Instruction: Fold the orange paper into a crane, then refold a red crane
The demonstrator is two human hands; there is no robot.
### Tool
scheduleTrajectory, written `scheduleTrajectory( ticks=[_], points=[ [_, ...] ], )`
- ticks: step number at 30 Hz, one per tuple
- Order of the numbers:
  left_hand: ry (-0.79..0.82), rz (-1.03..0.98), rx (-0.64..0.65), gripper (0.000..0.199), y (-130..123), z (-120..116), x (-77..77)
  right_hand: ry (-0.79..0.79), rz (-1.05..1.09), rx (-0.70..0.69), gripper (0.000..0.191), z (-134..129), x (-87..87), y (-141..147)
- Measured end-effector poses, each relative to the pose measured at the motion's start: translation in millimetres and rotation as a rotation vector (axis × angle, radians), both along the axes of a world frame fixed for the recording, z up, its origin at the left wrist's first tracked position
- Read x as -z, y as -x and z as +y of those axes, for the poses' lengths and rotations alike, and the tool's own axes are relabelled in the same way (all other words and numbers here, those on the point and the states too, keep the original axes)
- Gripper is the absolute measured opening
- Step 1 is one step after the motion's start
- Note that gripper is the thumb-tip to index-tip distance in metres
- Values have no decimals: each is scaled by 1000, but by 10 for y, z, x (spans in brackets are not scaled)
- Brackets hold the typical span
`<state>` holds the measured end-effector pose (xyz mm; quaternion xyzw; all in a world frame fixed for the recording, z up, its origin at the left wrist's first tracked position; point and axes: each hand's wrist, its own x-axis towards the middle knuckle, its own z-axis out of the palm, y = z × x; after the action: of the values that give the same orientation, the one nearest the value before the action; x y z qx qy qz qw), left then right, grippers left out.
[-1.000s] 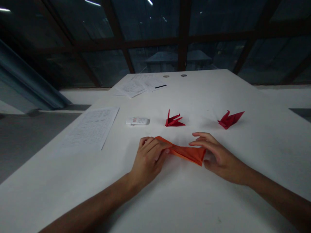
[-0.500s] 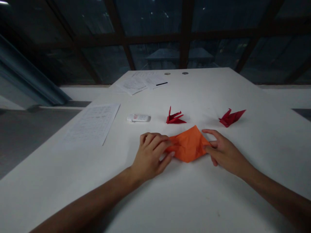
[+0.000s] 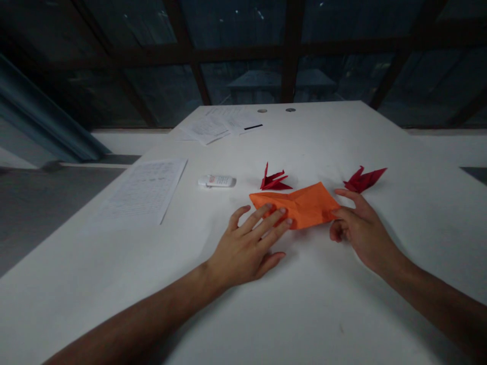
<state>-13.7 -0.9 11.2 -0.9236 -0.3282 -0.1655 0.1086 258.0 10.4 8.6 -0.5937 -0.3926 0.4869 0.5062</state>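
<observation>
Paper (image 3: 310, 202) farther forward, underside unclear

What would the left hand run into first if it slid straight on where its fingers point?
Most likely the orange paper, since the left hand has its fingertips over it; how firmly they press is hard to tell.

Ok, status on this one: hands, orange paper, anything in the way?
Left hand spread, touching orange paper. Right hand pinching its right end. Paper creased. Left red crane close beyond it, not blocking.
</observation>
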Motion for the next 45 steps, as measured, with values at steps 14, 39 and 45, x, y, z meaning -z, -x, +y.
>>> scheduleTrajectory(
  ticks=[14, 39, 45],
  points=[
    [356, -61, 38, 40, -4, 84, 109, 11, -201, -255, 61, -143, 56, 93],
    [720, -392, 302, 25, 34, 82, -5, -595, -1088, -569, 60, -433, 220, 265],
    [849, -1006, -52, 36, 69, 164, 137, -678, -1112, -605, 52, -454, 219, 248]
  ],
)
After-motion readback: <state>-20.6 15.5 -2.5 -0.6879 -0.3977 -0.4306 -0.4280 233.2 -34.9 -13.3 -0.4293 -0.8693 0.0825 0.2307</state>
